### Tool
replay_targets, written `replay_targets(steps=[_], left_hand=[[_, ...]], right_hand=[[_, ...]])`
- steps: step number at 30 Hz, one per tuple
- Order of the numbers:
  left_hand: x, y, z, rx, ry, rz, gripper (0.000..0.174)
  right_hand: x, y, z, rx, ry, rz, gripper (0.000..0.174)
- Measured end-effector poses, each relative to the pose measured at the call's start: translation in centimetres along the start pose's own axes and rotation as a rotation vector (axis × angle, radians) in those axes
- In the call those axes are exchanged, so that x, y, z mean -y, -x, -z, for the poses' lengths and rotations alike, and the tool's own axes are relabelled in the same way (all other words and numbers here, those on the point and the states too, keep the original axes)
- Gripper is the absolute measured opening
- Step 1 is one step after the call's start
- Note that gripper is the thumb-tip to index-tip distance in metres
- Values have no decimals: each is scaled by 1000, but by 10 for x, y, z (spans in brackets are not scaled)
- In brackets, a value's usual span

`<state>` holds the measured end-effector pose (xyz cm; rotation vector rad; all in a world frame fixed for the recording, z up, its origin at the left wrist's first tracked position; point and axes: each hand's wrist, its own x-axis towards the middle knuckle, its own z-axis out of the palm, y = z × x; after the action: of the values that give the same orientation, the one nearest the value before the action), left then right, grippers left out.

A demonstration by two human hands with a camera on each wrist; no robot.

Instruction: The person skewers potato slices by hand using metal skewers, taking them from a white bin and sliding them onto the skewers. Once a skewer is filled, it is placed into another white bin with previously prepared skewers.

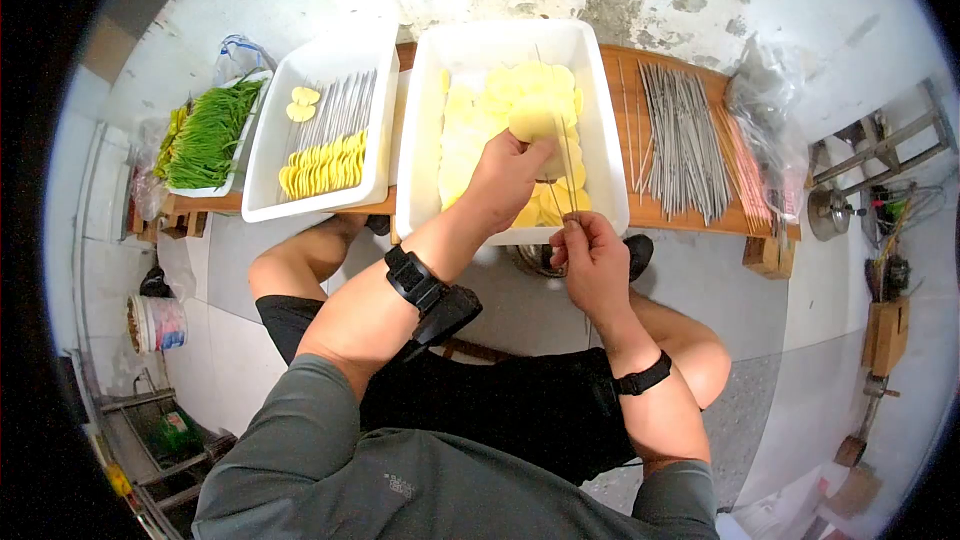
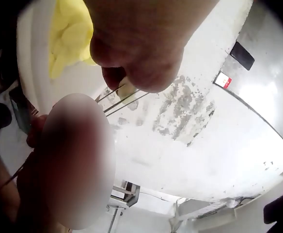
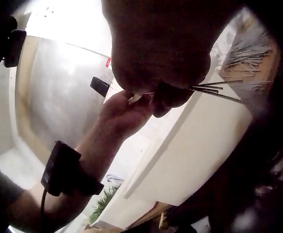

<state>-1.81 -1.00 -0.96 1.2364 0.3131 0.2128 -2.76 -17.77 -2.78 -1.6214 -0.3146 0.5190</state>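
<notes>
My left hand [image 1: 510, 180] pinches a round yellow potato slice [image 1: 537, 120] between thumb and fingers, over the white tub [image 1: 415, 160] of potato slices. My right hand [image 1: 595, 260], near the tub's front rim, grips several thin metal skewers [image 1: 572, 175] in its fingertips. The skewers point up past the left fingertips and overlap the slice in the head view. From the left wrist, the left hand [image 2: 136, 43] covers most of the pale slice [image 2: 127, 91]. In the right wrist view, skewer ends [image 3: 216, 91] stick out behind the dark right hand [image 3: 158, 48].
A second white tub [image 1: 265, 200] at left holds skewered yellow slices [image 1: 322, 168] in a row. Beyond it stands a tray of green chives [image 1: 212, 135]. Loose metal skewers [image 1: 685, 145] lie on the wooden bench [image 1: 628, 90] at right, beside a clear plastic bag [image 1: 768, 105].
</notes>
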Motion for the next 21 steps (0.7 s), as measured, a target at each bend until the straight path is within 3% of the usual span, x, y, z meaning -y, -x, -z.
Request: replay_targets(steps=[3, 5, 8, 17, 21], left_hand=[[-3, -2, 5, -50, 71, 7, 29], [-14, -2, 9, -139, -23, 62, 28], [-20, -5, 13, -163, 37, 1, 27], [-22, -10, 35, -96, 57, -59, 28], [-22, -4, 20, -138, 185, -20, 26]], right_hand=[[-1, -2, 1, -85, 76, 43, 19], [-3, -3, 2, -180, 259, 180, 19], [-2, -5, 4, -203, 324, 270, 19], [-1, -5, -7, -110, 221, 87, 17], [-10, -10, -17, -90, 117, 139, 17]])
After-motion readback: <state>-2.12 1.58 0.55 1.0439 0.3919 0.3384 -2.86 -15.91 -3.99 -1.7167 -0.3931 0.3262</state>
